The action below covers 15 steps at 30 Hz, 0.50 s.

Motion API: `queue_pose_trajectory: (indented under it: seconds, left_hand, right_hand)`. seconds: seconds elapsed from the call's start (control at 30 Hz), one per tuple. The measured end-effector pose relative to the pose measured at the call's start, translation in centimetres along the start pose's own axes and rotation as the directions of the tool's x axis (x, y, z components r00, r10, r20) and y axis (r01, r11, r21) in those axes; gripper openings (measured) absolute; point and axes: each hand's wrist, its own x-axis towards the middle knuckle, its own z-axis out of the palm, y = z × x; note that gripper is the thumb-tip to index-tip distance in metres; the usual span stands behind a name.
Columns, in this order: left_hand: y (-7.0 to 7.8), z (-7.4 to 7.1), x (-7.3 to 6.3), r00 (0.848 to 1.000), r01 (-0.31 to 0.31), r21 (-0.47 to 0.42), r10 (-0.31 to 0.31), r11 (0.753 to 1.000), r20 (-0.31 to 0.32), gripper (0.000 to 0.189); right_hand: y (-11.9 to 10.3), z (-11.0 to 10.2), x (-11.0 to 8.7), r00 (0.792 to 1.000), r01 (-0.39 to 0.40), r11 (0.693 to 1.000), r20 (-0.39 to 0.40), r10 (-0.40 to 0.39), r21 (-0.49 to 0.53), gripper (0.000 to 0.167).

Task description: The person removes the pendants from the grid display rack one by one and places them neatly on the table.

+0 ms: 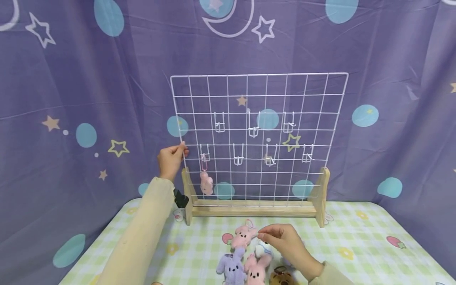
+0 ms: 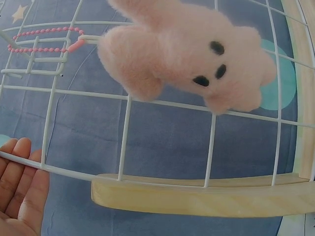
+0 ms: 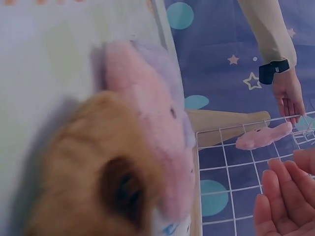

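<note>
My left hand point(image 1: 170, 160) grips the left edge wire of a white wire grid rack point(image 1: 257, 74), thumb and fingers round it. Beside that hand a pink plush keychain point(image 1: 206, 183) hangs head down by its pink bead chain point(image 2: 44, 29) from a hook. Over the table my right hand point(image 1: 286, 241) has its fingertips close to the upper pink plush keychain point(image 1: 243, 236); its fingers point(image 3: 283, 196) are loosely bent, with nothing seen between them. Under and beside it lie a white plush point(image 1: 263, 249), a lower pink plush point(image 1: 256, 273), a purple plush point(image 1: 233, 269) and a brown bear plush point(image 1: 281, 276).
Several white hooks point(image 1: 253, 130) sit in two rows on the grid. Wooden feet point(image 1: 322, 198) and a crossbar point(image 1: 253, 209) hold it up on the table with a green checked cloth point(image 1: 360, 233). Behind hangs a purple curtain point(image 1: 142, 99).
</note>
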Motion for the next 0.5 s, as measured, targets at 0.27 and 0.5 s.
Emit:
queue_pose_trajectory:
  seconds: [0.27,0.5]
  left_hand:
    - [-0.1,0.1,0.0,1.000,-0.007,0.008,0.007,1.000,-0.007,0.038]
    - [0.1,0.1,0.0,1.000,-0.001,-0.008,0.001,1.000,-0.011,0.034]
  right_hand:
    - [-1.3,1.8,3.2,0.998,-0.023,0.999,-0.060,0.024,0.027,0.025]
    - [-2.3,3.7,6.4,0.995,0.039,0.999,-0.090,-0.036,0.037,0.018]
